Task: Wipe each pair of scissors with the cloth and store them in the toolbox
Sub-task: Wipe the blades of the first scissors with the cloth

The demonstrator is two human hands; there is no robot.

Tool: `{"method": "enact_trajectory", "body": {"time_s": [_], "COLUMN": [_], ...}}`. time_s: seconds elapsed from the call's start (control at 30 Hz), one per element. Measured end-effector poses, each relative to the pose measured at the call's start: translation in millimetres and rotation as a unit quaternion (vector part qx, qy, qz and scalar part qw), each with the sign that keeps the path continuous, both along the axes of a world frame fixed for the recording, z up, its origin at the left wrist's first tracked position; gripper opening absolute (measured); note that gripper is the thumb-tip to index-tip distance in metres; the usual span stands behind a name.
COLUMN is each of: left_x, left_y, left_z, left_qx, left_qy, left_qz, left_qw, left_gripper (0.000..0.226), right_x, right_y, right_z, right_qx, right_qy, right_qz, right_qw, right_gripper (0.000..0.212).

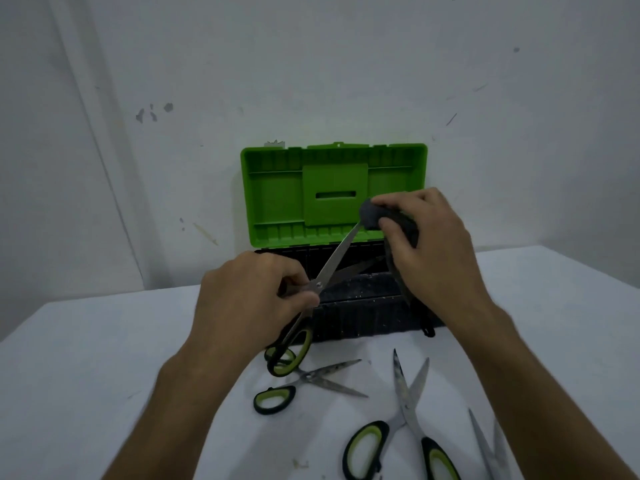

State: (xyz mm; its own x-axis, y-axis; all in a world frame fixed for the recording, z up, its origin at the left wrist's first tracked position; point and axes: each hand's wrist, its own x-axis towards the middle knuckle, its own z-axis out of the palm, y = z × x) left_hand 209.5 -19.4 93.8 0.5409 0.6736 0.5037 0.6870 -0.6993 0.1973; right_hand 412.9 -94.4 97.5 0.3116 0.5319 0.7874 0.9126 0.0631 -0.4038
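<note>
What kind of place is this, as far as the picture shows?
Probably a plain workroom or a bare indoor corner, not clearly a home or a shop. A white table stands against a scuffed white wall, with an open green-lidded toolbox and several scissors laid out for cleaning.

We held our bare left hand (249,299) low and left of centre, fingers curled and thumb pinching near the pivot of the green-and-black-handled steel scissors (313,299). Our bare right hand (426,247) sat higher to the right, fingertips and thumb pinching the dark grey cloth (372,218) round the upper blade's tip. Both forearms reached in from below.
</note>
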Motion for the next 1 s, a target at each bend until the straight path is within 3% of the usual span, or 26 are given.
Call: {"method": "enact_trajectory", "body": {"time_s": [0.17, 0.37, 0.63, 0.73, 0.83, 1.0], "left_x": [-2.7, -9.2, -7.1, -5.1, -6.8, -7.9], "left_y": [8.0, 16.2, 21.3, 18.1, 16.6, 14.5], "left_z": [-3.2, -2.6, -7.0, -7.2, -4.3, -1.6], "left_qx": [-0.034, -0.085, -0.151, -0.143, -0.109, -0.078], "left_qy": [-0.025, -0.106, -0.145, -0.13, -0.11, -0.081], "left_qz": [-0.007, -0.029, -0.084, -0.075, -0.05, -0.011], "left_qw": [0.999, 0.99, 0.974, 0.978, 0.987, 0.994], "left_gripper": [0.028, 0.03, 0.035, 0.032, 0.028, 0.027], "right_x": [-2.3, -9.6, 3.2, -4.4, -9.9, 5.4], "right_y": [-2.9, 5.7, 6.9, 2.6, 2.8, 1.6], "right_z": [4.6, -5.0, -6.5, 0.4, 0.0, -2.7], "right_qx": [0.021, -0.019, 0.043, 0.05, -0.019, -0.04], "right_qy": [0.008, -0.023, -0.032, -0.046, -0.063, -0.048], "right_qz": [0.012, 0.06, -0.041, 0.019, 0.07, -0.041], "right_qw": [1.0, 0.998, 0.998, 0.997, 0.995, 0.997], "right_gripper": [0.027, 0.031, 0.03, 0.031, 0.031, 0.029]}}
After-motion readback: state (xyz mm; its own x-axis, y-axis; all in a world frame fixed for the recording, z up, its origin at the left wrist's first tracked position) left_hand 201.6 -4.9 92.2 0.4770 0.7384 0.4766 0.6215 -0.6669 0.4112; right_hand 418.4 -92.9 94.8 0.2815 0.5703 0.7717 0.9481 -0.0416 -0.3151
